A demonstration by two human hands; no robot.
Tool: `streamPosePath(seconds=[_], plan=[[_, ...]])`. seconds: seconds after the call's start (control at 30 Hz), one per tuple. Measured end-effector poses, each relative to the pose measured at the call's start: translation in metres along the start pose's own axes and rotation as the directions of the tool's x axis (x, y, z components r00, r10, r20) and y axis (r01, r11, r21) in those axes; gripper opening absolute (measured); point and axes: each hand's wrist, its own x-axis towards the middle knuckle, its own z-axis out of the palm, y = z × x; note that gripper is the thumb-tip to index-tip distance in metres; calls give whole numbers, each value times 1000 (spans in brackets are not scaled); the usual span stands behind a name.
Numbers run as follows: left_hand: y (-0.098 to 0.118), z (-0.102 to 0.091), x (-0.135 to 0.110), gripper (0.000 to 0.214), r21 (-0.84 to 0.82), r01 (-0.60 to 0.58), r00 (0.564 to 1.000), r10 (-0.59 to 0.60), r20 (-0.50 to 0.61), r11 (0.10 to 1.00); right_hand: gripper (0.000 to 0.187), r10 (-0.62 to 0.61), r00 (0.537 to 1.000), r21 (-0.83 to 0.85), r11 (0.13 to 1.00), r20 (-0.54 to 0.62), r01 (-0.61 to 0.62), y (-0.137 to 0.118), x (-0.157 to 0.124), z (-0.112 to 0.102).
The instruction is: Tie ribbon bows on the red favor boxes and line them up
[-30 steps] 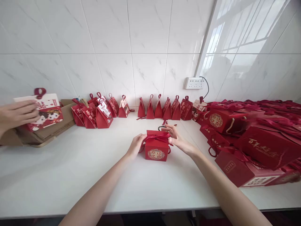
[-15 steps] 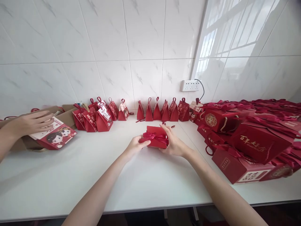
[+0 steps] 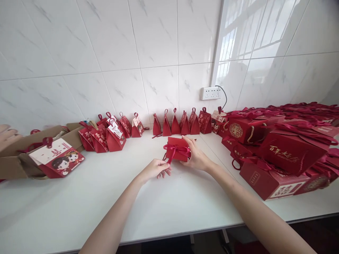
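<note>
Fingers [image 3: 163, 164] of left hand [image 3: 153, 169] pinch ribbon [image 3: 174, 149]; right hand [image 3: 197, 157], spread, grips red box [image 3: 178, 142].

- "百年好合" is written in gold script on the large red box [image 3: 293, 150].
- Directly below the large red box, a "囍" sign is printed on the white panel [image 3: 287, 190] of the lower box [image 3: 268, 183]; the small framed seal [image 3: 254, 178] on the same lower box is too tiny to be read.
- Behind and left of the large red box, "乔迁之喜" is set in the round gold emblem [image 3: 237, 130] of the rope-handled box [image 3: 244, 129].
- Far left of the large red box, a red "囍" is borne by the cartoon-couple box [image 3: 59, 158].
- Also left of the large red box, white characters are printed on the triangular bags [image 3: 99, 138], too small to be made out.
</note>
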Motion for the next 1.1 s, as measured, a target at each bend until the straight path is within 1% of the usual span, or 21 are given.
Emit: streamPosePath(seconds=[0.07,0.13,0.23,0.27,0.3,0.33,0.37,0.4,0.43,0.47,0.53,0.57,0.6,0.63,0.7,0.73,0.8,0.87,0.97,1.03,1.1], plan=[[0,0,-2,33,41,27,1000,-27,3,999,95,2,999,-15,1000,32,-2,-1,-1,0],[-1,-1,-5,29,108,62,994,-72,87,992,96,-5,998,-54,999,63,9,0,-1,0],[-1,-8,-10,23,289,156,937,-234,259,944,96,-77,995,-142,986,60,85,5,-2,1],[-1,-11,-11,21,323,179,933,-264,242,929,95,-111,993,-167,979,44,117,7,-2,1],[-1,-14,-12,20,325,197,952,-260,162,925,93,-143,989,-184,972,26,145,8,-2,1],[-1,-17,-12,18,305,203,974,-223,33,930,92,-168,986,-194,967,16,168,8,-2,1],[0,-19,-11,18,277,194,979,-165,-122,941,91,-184,983,-198,963,10,182,8,-2,0],[0,-20,-10,19,253,179,956,-107,-274,951,90,-192,981,-198,962,11,190,8,-1,0],[1,-19,-10,23,236,151,910,-42,-412,960,89,-196,980,-197,961,14,195,7,-1,0],[2,-16,-9,27,236,103,856,35,-516,966,89,-200,980,-194,960,18,200,6,-1,-1],[3,-7,-7,30,300,-54,735,241,-634,952,90,-210,977,-188,959,22,210,5,0,0],[3,-1,-6,28,371,-144,664,367,-651,917,90,-216,976,-185,959,19,215,4,0,1],[2,6,-5,25,461,-220,596,493,-634,860,90,-221,975,-182,958,15,220,3,0,2],[0,11,-3,24,558,-268,545,601,-584,785,90,-224,974,-180,958,10,222,3,-1,4],[-4,19,1,19,718,-284,497,738,-457,636,89,-224,975,-176,959,3,221,2,-1,6],[-7,21,2,16,774,-269,480,777,-408,573,87,-224,975,-174,960,1,220,2,-1,7],[-10,22,5,12,840,-232,454,819,-352,490,84,-225,974,-170,960,3,222,2,-1,8],[-11,21,6,10,872,-203,422,844,-333,445,83,-227,974,-169,959,10,226,2,-1,9],[-9,20,4,13,883,-209,387,865,-320,420,87,-221,975,-178,958,30,223,1,-1,9],[-7,21,2,14,866,-240,384,862,-330,438,89,-213,976,-192,958,32,215,0,-1,10],[-5,23,1,15,818,-282,407,835,-370,501,89,-211,977,-201,956,34,214,-1,-1,10]])
